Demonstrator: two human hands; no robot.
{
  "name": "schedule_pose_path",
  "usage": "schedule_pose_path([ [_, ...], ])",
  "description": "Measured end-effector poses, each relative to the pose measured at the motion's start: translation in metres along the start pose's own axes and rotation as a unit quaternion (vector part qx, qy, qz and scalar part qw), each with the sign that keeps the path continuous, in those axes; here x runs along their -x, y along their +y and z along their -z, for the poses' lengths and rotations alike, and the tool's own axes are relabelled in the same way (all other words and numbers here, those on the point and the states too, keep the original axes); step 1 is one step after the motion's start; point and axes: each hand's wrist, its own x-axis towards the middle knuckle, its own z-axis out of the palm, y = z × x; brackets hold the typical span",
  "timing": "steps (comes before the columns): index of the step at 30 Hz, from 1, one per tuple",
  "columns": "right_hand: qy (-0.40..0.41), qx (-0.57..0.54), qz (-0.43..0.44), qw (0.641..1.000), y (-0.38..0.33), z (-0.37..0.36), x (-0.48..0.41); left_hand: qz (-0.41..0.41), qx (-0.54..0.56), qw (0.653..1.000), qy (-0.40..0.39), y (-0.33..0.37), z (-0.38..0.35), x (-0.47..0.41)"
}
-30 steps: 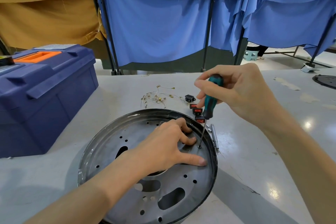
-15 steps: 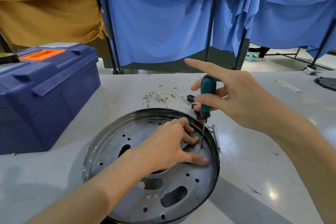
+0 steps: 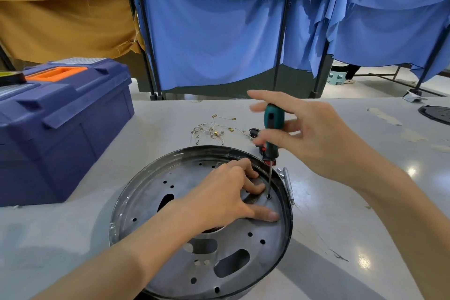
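A round grey metal plate point(image 3: 243, 251) with several holes and slots lies on the table in front of me. My left hand point(image 3: 224, 200) rests flat on the plate, fingers spread near a screw point(image 3: 269, 197) by the right rim. A screwdriver point(image 3: 272, 129) with a teal and black handle stands upright, its tip in that screw. My right hand point(image 3: 309, 139) pinches the handle between thumb and a finger, the other fingers stretched out above it.
A blue toolbox point(image 3: 56, 126) with an orange handle stands at the left. Thin wires with gold terminals point(image 3: 214, 130), small black and red parts point(image 3: 261, 150) and a metal rod point(image 3: 288, 182) lie behind and right of the plate. Blue curtains hang beyond the table.
My right hand went from a full grip round the handle to a pinch with fingers stretched out, turning the screwdriver. The left hand stayed on the plate.
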Motion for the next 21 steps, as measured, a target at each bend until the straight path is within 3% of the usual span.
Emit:
schedule_pose_path([
  [2,0.024,-0.02,0.024,0.999,-0.004,-0.003,-0.001,-0.001,-0.003,1.0,0.004,0.0,0.0,0.0],
  [6,0.127,0.089,0.054,0.986,-0.003,-0.018,-0.006,0.0,-0.007,1.0,0.001,0.0,0.0,0.001],
  [9,0.232,0.154,0.014,0.96,0.004,-0.025,-0.005,-0.006,-0.012,1.0,-0.003,0.001,0.001,0.001],
  [12,0.277,0.215,-0.036,0.936,0.006,-0.023,0.0,-0.006,-0.012,1.0,-0.005,0.002,0.002,0.001],
  [15,0.237,0.208,-0.028,0.949,0.004,-0.014,0.003,-0.005,-0.011,1.0,-0.006,0.003,0.002,0.002],
  [21,0.053,0.031,-0.041,0.997,-0.007,0.015,0.001,0.005,0.0,1.0,0.003,0.002,0.001,0.0],
])
